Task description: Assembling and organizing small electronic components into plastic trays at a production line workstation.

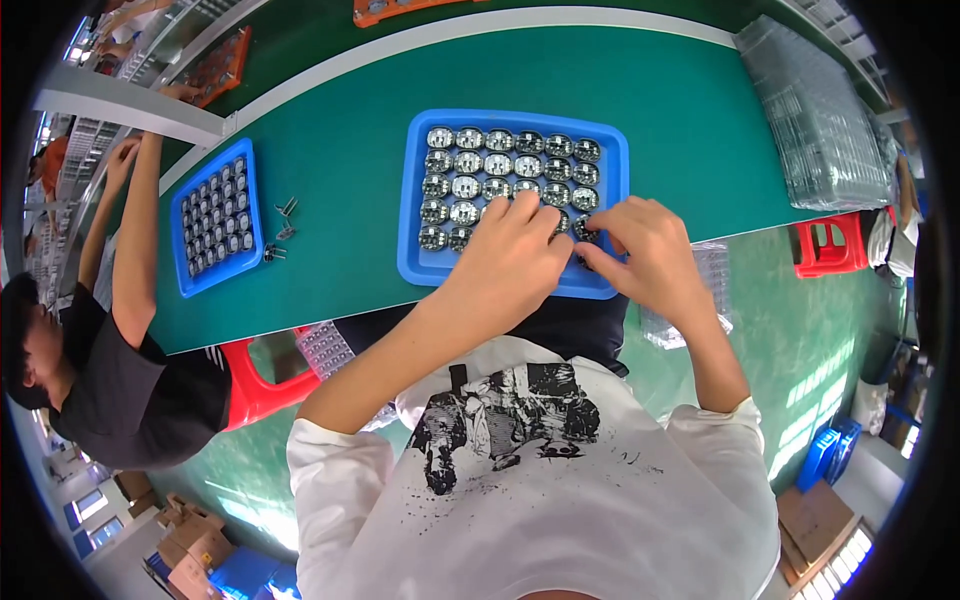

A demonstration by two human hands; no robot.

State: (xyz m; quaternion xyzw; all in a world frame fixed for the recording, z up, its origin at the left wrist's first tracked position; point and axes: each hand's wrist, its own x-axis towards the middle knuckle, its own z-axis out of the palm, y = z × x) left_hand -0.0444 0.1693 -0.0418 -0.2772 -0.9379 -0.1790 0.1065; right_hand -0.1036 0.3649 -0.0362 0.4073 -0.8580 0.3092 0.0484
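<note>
A blue tray [412, 180] lies on the green table in front of me, holding rows of shiny, faceted oval parts [498, 163] that look like small reflectors. My left hand [512, 250] reaches over the tray's near rows with curled fingers, and its fingertips hide what they touch. At the near right corner, my right hand [648, 258] has its thumb and index finger around a shiny reflector-like part [584, 229]. The two hands are close together but apart. Several parts in the near rows are covered by my left hand.
A second blue tray [258, 215] of similar parts stands at left, beside small loose metal pieces [286, 232]. Stacked clear plastic trays [820, 120] occupy the right end of the table [340, 130]. A person in a dark shirt [150, 400] sits at left. A red stool [832, 245] stands at right.
</note>
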